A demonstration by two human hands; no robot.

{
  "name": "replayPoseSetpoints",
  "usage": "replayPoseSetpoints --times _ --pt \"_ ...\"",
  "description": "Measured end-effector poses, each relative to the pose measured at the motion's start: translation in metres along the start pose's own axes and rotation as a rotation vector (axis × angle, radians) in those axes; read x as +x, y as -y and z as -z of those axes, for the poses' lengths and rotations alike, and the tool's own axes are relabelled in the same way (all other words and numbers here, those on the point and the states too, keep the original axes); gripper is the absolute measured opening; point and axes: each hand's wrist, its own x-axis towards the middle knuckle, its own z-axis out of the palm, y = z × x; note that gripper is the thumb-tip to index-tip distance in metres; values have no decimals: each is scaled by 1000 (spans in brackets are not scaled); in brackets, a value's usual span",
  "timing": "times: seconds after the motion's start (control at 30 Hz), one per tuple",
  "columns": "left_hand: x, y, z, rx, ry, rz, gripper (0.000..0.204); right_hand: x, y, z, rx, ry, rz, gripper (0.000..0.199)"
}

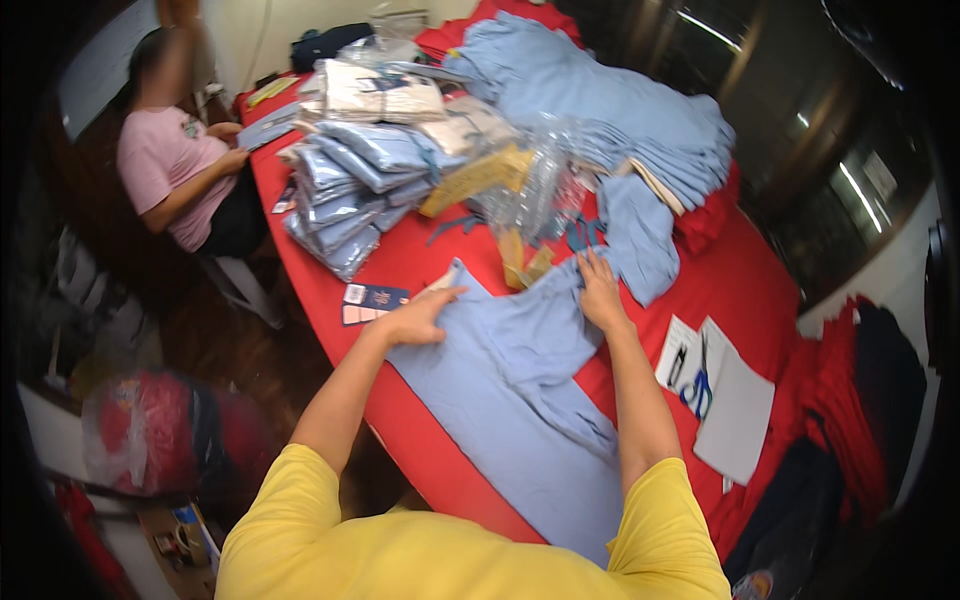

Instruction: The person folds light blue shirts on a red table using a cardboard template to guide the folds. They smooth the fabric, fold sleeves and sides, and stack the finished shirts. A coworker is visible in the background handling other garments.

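A light blue garment (pixel 510 370) lies spread over the red-covered table, one long part reaching down toward my body. My left hand (pixel 418 318) rests on its upper left edge, thumb and fingers apart. On its upper right part, my right hand (pixel 600 292) lies with the fingers stretched out over the cloth. Just beside my left hand are dark blue tags (pixel 368 300). Another piece of light blue cloth (pixel 640 235) lies beyond my right hand.
Folded garments in clear bags (pixel 350 180) are stacked at the far left, beside loose clear plastic (pixel 540 185). A large light blue pile (pixel 610 100) stands at the back. Scissors (pixel 697 392) and papers (pixel 738 420) lie at right. Across the left edge sits a person in pink (pixel 172 170).
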Motion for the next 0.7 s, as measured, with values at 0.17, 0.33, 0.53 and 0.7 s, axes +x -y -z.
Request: replayPoseSetpoints --times 0.17,0.33,0.53,0.7 --pt "-22 16 -12 145 -125 -41 77 29 -3 -14 -197 131 -75 71" --pt "-12 10 -6 33 -50 -5 81 25 -20 7 -270 49 -89 39" --pt "-3 26 -7 99 -9 -85 88 -36 35 117 70 -107 -43 29" --pt "-2 28 -5 23 7 -25 85 -141 120 145 59 -451 317 28"
